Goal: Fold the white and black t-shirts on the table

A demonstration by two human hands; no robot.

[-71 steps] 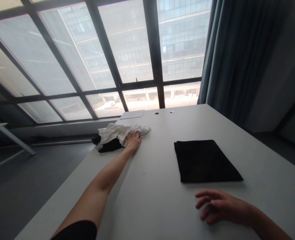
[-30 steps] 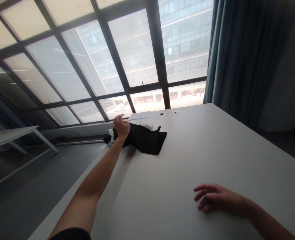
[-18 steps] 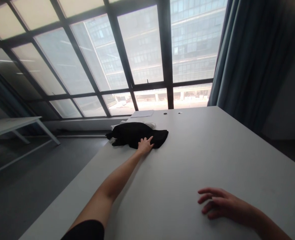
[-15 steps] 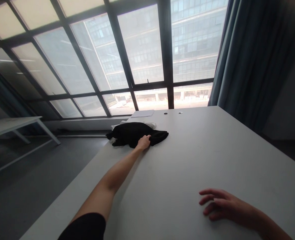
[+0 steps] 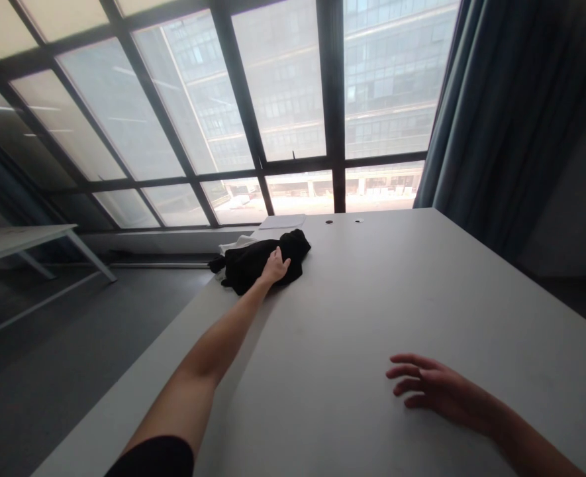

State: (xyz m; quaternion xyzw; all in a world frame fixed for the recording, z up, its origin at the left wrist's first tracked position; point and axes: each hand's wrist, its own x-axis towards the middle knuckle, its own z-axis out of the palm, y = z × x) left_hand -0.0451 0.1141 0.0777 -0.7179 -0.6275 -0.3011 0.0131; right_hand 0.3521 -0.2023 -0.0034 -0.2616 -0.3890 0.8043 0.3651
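Note:
A crumpled black garment (image 5: 245, 265) lies in a heap near the far left edge of the white table (image 5: 352, 318). My left hand (image 5: 275, 266) reaches out across the table and rests on top of the garment, its fingers apart and not wrapped round the fabric. A white cloth (image 5: 238, 244) shows from behind and under the black heap; most of it is covered. My right hand (image 5: 434, 387) hovers low over the near right part of the table, fingers spread and loosely bent, holding nothing.
Behind the garment lies a white sheet (image 5: 283, 222) like paper. Two small round fittings, one dark (image 5: 329, 222) and one pale (image 5: 359, 220), sit along the table's far edge. Another table (image 5: 19, 240) stands at left. A blue curtain (image 5: 451, 132) hangs at right beside large windows.
The black garment's right end has been folded back to the left and is now bunched up. My left hand has loosened and shifted slightly up and left. My right hand rose slightly, spreading its fingers.

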